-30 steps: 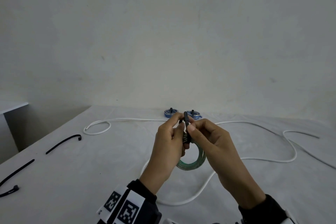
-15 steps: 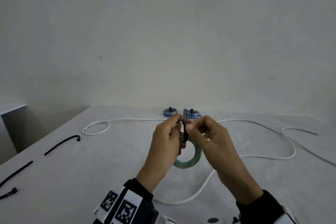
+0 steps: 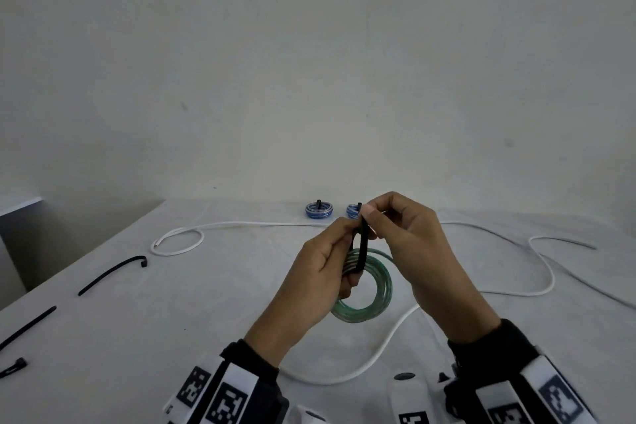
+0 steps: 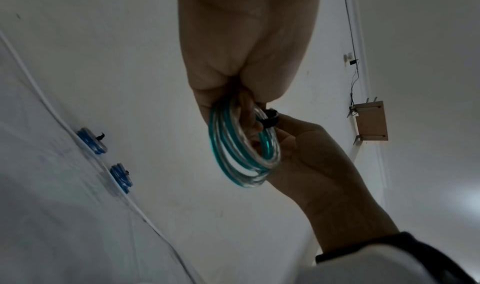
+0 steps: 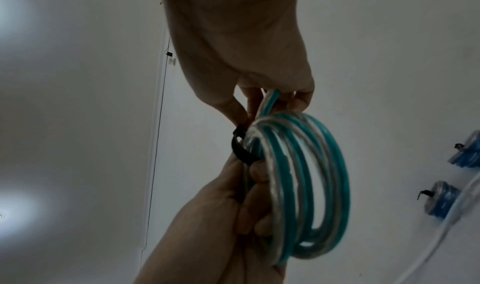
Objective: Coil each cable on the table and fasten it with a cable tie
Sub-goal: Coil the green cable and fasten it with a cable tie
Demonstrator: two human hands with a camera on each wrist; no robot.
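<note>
A coil of green and clear cable (image 3: 377, 299) hangs above the table between both hands. My left hand (image 3: 346, 237) grips the coil's top with curled fingers. A black cable tie (image 3: 363, 248) is looped round the coil's strands there. My right hand (image 3: 369, 217) pinches the tie's upright tail near its top end. In the left wrist view the coil (image 4: 241, 144) carries the tie (image 4: 269, 120) on its upper right. The right wrist view shows the coil (image 5: 298, 185) with the tie (image 5: 240, 146) against the left hand's fingers.
Two blue coils (image 3: 319, 209) (image 3: 352, 211), each with a black tie, sit at the table's far edge. A long loose white cable (image 3: 241, 224) winds across the table and under my hands. Loose black ties (image 3: 113, 274) (image 3: 27, 327) (image 3: 12, 367) lie at the left.
My right hand has slid up the tie's tail to its top end and moved slightly right. The left hand keeps its grip on the coil, which now shows more fully.
</note>
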